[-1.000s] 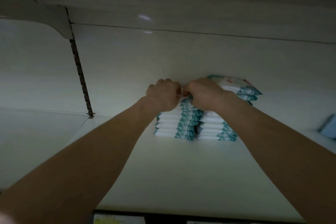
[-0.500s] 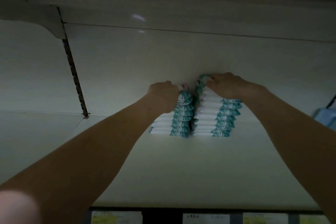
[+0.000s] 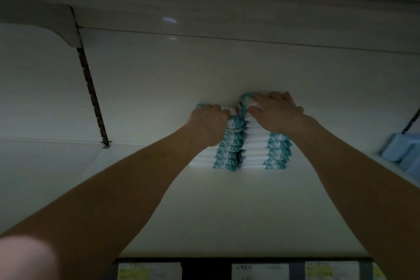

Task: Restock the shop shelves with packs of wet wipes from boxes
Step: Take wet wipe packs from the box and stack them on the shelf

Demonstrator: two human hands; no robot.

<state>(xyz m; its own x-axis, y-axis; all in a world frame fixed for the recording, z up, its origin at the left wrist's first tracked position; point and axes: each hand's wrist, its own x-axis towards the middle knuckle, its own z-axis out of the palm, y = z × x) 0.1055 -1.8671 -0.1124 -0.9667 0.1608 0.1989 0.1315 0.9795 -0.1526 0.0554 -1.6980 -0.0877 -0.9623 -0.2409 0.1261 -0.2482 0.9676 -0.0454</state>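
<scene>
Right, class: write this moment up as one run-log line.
phase: placing wipes | left hand: curled over left stack | right hand: flat on right stack | stacks: side by side on shelf

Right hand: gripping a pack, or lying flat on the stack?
Flat. The right hand rests on the right stack, fingers fairly straight across its top, none visibly curled round a pack.

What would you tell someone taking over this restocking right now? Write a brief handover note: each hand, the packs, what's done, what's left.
Left hand on top of the left stack, fingers hidden. Right hand flat on top of the right stack.
Both stacks stand side by side, far back on the shelf.
Done: two stacks placed.
Left: fill the shelf; no box in view.
</scene>
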